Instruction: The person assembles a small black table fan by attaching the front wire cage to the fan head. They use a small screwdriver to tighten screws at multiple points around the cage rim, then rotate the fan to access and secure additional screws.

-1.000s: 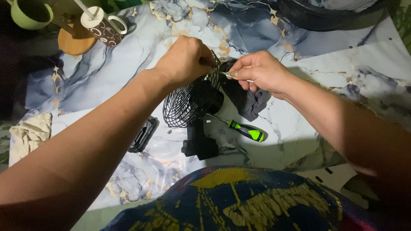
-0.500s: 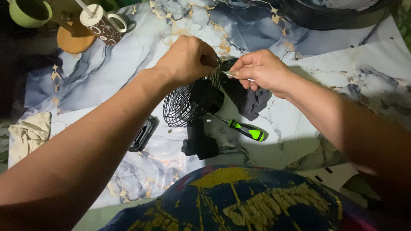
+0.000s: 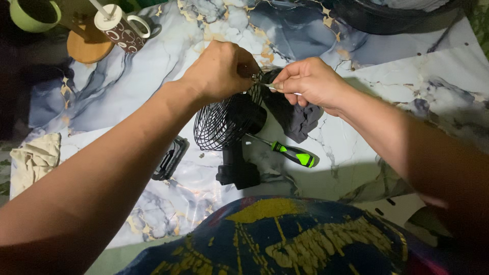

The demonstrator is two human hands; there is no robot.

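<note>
A small black fan (image 3: 232,127) with a wire grille stands on its black base on the marbled sheet. My left hand (image 3: 219,69) grips the top rim of the grille. My right hand (image 3: 308,81) pinches a thin, pale, stick-like tool whose tip meets the grille just by my left fingers. A dark grey cloth (image 3: 298,119) lies under my right hand, behind the fan. A green and black screwdriver (image 3: 290,153) rests on the sheet to the right of the fan's base.
A small black flat part (image 3: 170,158) lies left of the fan. A patterned mug (image 3: 119,28) on a wooden coaster and a green cup (image 3: 30,12) sit far left. A beige rag (image 3: 33,158) lies at left. A large dark round object (image 3: 397,15) is top right.
Both hands stay at the top of the grille with only slight shifts. The fan has not visibly moved.
</note>
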